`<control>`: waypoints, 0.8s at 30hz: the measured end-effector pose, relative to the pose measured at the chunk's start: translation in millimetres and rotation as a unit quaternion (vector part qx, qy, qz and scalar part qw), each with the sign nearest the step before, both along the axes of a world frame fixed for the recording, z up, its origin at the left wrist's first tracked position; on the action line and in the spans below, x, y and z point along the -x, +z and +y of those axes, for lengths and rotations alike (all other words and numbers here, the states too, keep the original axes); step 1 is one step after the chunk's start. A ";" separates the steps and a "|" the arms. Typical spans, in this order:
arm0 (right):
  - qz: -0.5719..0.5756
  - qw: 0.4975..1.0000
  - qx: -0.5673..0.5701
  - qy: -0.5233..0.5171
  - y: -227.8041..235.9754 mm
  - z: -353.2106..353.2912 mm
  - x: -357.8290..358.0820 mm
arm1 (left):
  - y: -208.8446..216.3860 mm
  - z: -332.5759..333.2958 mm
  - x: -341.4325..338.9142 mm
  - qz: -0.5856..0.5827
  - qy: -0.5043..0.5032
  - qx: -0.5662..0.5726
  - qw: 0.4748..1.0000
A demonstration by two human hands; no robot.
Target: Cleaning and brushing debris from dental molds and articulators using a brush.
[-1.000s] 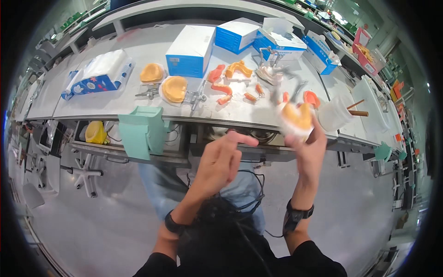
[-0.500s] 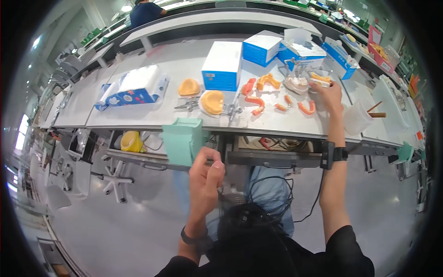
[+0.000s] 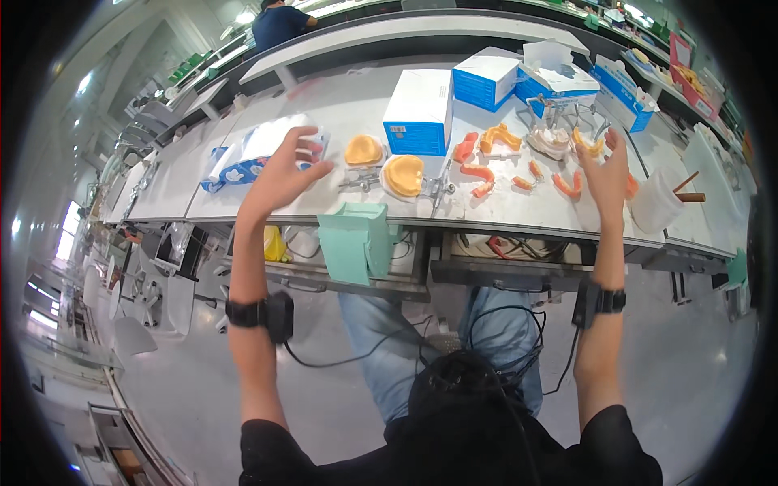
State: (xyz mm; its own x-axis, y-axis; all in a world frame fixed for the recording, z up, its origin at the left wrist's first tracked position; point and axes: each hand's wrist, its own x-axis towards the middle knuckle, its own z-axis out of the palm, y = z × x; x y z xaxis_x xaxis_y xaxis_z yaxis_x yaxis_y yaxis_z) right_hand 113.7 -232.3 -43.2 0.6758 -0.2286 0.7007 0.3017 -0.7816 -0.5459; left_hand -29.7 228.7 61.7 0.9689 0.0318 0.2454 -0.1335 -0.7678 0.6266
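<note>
My left hand [image 3: 284, 176] is raised over the left part of the workbench, fingers spread and holding nothing. It partly covers a plastic-wrapped pack with a blue floral side [image 3: 248, 164]. To its right are a round yellow plaster cast [image 3: 364, 150] and a larger yellow dental cast [image 3: 403, 176] with metal articulator parts around it. My right hand [image 3: 606, 180] is at the right, fingers apart, just in front of a yellow dental arch [image 3: 589, 142]. Beside that arch is a pale plaster dental model [image 3: 550, 144] with metal parts behind it. A pink-orange denture arch [image 3: 567, 185] lies left of my right wrist.
More pink-orange arches [image 3: 478, 180] and a yellow arch model [image 3: 499, 140] lie mid-bench. Blue-and-white boxes [image 3: 417, 113] stand behind. A white cup with sticks [image 3: 658, 202] is at right. A green paper bin [image 3: 355, 243] hangs at the front edge, near open drawers [image 3: 510, 274].
My left hand has gone up and left from below the bench edge, and its fingers have spread. My right hand has let go of the yellow dental arch. The whole view has shifted slightly.
</note>
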 end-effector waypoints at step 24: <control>0.033 0.933 -0.058 0.354 -17.2 180.2 121.4 | -75.4 2.1 -67.4 -0.036 0.051 -0.017 0.998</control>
State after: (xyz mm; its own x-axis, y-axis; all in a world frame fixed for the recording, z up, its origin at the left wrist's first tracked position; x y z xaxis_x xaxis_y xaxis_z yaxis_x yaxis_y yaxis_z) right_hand -7.7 -52.1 -60.4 0.7272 0.2185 0.6507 0.6823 -0.3337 -0.6505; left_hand 37.7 230.8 -13.7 0.9407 0.1190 0.3177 -0.0986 -0.8001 0.5917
